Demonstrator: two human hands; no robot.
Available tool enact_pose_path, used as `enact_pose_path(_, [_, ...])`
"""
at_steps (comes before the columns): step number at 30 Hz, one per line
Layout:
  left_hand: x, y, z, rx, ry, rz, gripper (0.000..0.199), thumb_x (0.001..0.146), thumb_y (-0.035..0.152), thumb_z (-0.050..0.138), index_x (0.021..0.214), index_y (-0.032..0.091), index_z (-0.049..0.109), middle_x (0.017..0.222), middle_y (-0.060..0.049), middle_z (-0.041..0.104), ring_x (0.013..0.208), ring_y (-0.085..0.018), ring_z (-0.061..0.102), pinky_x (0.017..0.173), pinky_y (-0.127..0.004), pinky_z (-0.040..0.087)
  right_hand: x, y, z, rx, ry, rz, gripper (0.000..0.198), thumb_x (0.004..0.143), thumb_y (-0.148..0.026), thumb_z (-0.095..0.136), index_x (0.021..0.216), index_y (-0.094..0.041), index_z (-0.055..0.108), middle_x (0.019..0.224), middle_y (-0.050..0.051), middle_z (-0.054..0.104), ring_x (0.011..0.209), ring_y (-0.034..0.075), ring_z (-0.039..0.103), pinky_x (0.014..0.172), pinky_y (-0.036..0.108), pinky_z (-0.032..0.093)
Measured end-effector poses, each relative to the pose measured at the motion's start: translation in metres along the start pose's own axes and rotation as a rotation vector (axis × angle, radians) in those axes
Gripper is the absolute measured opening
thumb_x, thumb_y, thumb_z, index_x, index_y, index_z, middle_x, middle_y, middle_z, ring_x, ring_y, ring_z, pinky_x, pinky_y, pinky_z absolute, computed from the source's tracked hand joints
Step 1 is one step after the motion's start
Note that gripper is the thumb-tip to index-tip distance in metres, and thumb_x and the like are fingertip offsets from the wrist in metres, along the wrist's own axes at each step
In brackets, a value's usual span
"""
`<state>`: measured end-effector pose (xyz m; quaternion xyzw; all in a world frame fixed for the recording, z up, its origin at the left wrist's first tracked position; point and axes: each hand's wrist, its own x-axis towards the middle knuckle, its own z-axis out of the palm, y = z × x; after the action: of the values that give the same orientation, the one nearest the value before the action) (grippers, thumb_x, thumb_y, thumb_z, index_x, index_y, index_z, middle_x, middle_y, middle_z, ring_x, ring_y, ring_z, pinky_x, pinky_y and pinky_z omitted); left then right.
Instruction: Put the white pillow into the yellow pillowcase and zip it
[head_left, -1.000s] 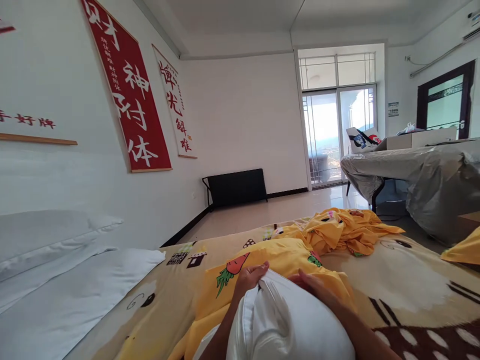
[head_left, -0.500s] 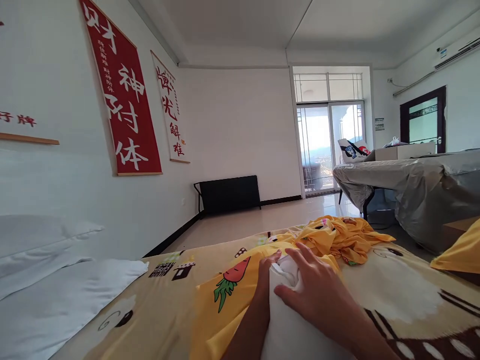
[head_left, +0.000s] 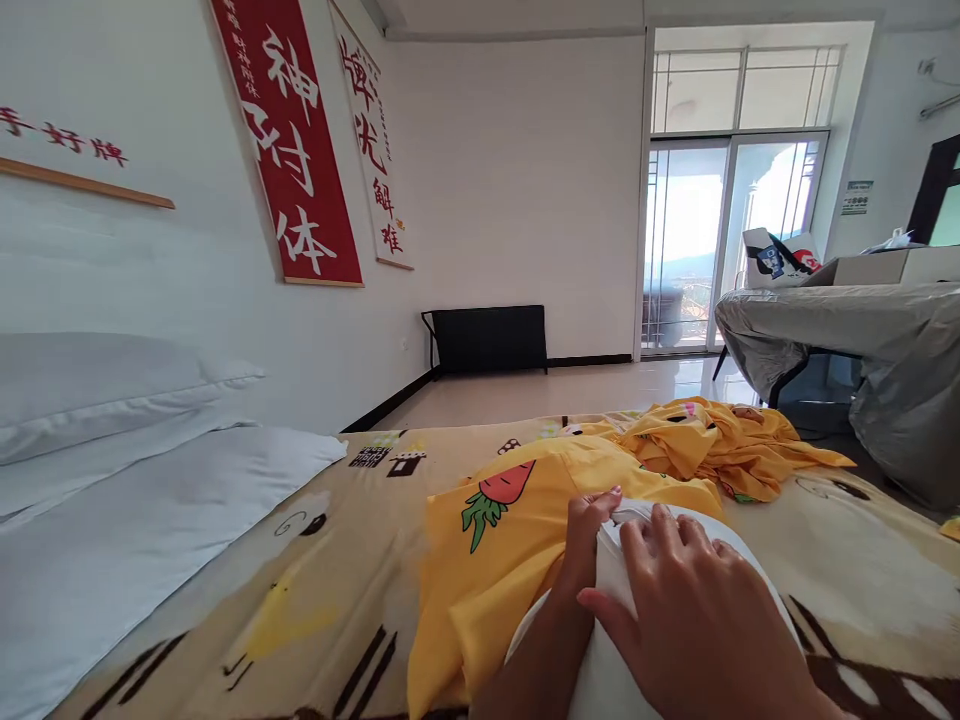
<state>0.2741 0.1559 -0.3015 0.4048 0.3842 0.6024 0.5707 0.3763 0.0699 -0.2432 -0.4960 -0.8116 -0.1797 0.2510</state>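
A white pillow [head_left: 611,655] stands folded in front of me at the lower centre, its upper edge bulging out to the right. My left hand [head_left: 589,540] is closed on the near left part of that edge, thumb uppermost. Over the top lies my right hand [head_left: 697,595], its fingers curled on the white fabric and its thumb along the near side. Directly beyond and to the left, a yellow pillowcase [head_left: 551,520] printed with a carrot spreads over the patterned blanket [head_left: 360,555]. The palms' undersides are hidden.
White pillows [head_left: 187,490] are stacked at the left by the wall. Crumpled yellow cloth [head_left: 720,440] lies near the far edge of the bed. Beyond it stand a plastic-covered table [head_left: 832,320] at right and a black folded panel [head_left: 491,340] against the wall.
My view has tilted down and turned slightly left. My right hand has gone from a spread reach at the pillow's edge to fingers curled over it. The pillow's top now bulges wider.
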Motion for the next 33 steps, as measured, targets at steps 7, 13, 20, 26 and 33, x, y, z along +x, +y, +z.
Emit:
enact_pose_path(7, [-0.011, 0.013, -0.019, 0.075, -0.207, -0.108, 0.041, 0.063, 0.054, 0.065, 0.062, 0.017, 0.046, 0.058, 0.002, 0.045, 0.056, -0.010, 0.041, 0.057, -0.026, 0.032, 0.014, 0.011, 0.011, 0.149, -0.340, -0.013, 0.051, 0.088, -0.046, 0.039, 0.120, -0.013, 0.060, 0.111, 0.020, 0.063, 0.101, 0.037, 0.057, 0.083, 0.051, 0.041])
enact_pose_path(13, [-0.012, 0.019, -0.018, 0.273, -0.332, -0.118, 0.047, 0.057, 0.057, 0.069, 0.054, 0.017, 0.044, 0.052, 0.004, 0.040, 0.048, -0.008, 0.032, 0.049, -0.025, 0.023, 0.007, 0.029, 0.018, 0.386, -0.466, -0.060, 0.041, 0.089, -0.041, 0.041, 0.120, -0.021, 0.061, 0.120, 0.011, 0.062, 0.112, 0.029, 0.054, 0.091, 0.043, 0.039])
enact_pose_path(20, [-0.034, 0.039, -0.023, 0.534, -0.001, 0.223, 0.037, 0.079, 0.053, 0.048, 0.067, 0.018, 0.046, 0.063, 0.003, 0.043, 0.060, -0.012, 0.037, 0.057, -0.025, 0.026, -0.007, 0.033, 0.018, 0.362, -0.455, 0.035, 0.039, 0.090, -0.041, 0.039, 0.110, -0.020, 0.065, 0.105, 0.011, 0.067, 0.100, 0.027, 0.059, 0.082, 0.038, 0.040])
enact_pose_path(26, [-0.052, 0.057, -0.054, 0.941, -0.049, 0.250, 0.032, 0.084, 0.042, 0.034, 0.062, 0.019, 0.042, 0.054, 0.004, 0.038, 0.051, -0.011, 0.037, 0.051, -0.025, 0.027, -0.022, 0.031, 0.011, 0.324, -0.417, 0.007, 0.037, 0.091, -0.040, 0.039, 0.103, -0.020, 0.067, 0.098, 0.010, 0.068, 0.096, 0.025, 0.059, 0.077, 0.033, 0.038])
enact_pose_path(33, [-0.050, 0.050, -0.061, 1.362, -0.259, 0.246, 0.018, 0.069, 0.034, 0.058, 0.077, 0.017, 0.059, 0.078, -0.002, 0.060, 0.070, -0.017, 0.054, 0.061, -0.025, 0.039, -0.051, 0.027, 0.002, 0.294, -0.353, 0.013, 0.033, 0.092, -0.040, 0.038, 0.088, -0.022, 0.065, 0.089, 0.006, 0.068, 0.084, 0.022, 0.061, 0.067, 0.029, 0.031])
